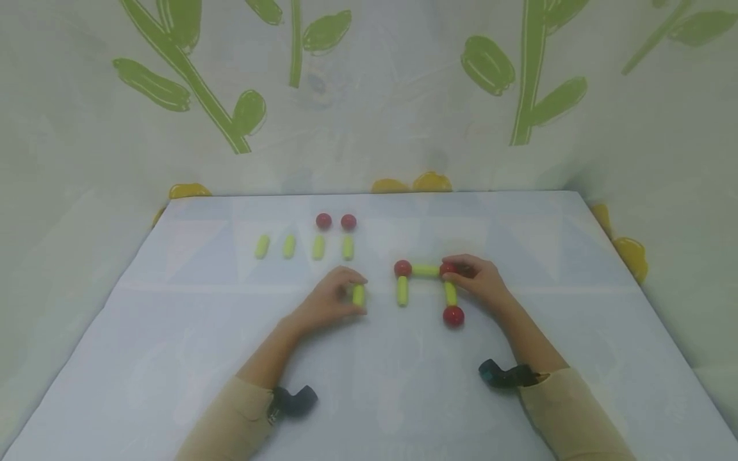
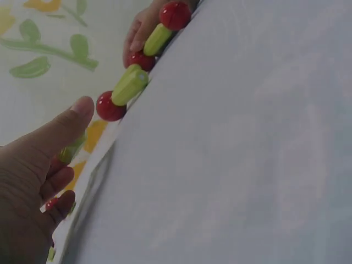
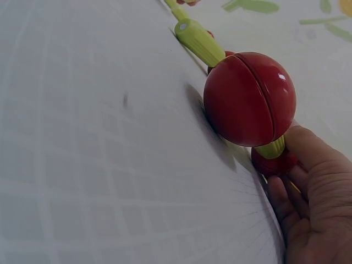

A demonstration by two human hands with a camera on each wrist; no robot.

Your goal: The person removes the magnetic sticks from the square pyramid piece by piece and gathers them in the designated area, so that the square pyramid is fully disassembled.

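My left hand [image 1: 331, 298] pinches a short yellow-green magnetic building rod [image 1: 359, 296] between thumb and fingers, left of a joined figure. That figure has a red ball [image 1: 403, 268] at its upper left corner, with one rod [image 1: 402, 292] pointing toward me and another rod [image 1: 425, 271] running right. At the upper right corner my right hand [image 1: 478, 280] grips a red ball [image 1: 446, 269], partly covered by fingers. Below it, a rod [image 1: 450, 294] leads to a larger-looking red ball [image 1: 453, 316], which looms close in the right wrist view [image 3: 250, 99].
Two loose red balls [image 1: 323, 221] lie at the back of the white table [image 1: 369, 397]. In front of them several loose yellow-green rods [image 1: 318, 247] stand in a row. Behind the table rises a pale backdrop [image 1: 392, 115] with leaf patterns.
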